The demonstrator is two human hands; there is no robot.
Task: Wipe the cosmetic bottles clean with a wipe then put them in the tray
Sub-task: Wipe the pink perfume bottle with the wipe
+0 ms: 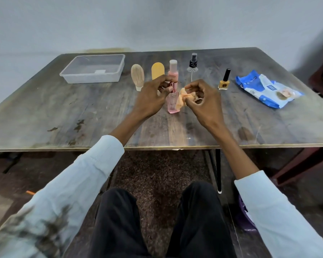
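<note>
Pink glass is what the left hand [151, 97] grips: its fingers [163, 79] curl round the rose-gold cap and neck of a pink perfume bottle [172, 102], held upright with its long axis running twelve to six, base near the tabletop [63, 116]. At three o'clock, touching the bottle's side, the right hand [203, 103] pinches a crumpled peach wipe [186, 98]. The wiping looks under way. Lettering on the bottle is too blurred to read.

Behind, from ten to two o'clock, stand a beige tube [137, 76], a yellow tube [157, 70], a pink bottle [173, 70], a clear spray bottle [192, 65] and a yellow nail polish [224, 81]. The clear plastic tray [69, 76] lies at ten o'clock, nearer the left hand; the blue wipes pack [259, 88], its print unreadable, lies at two.
</note>
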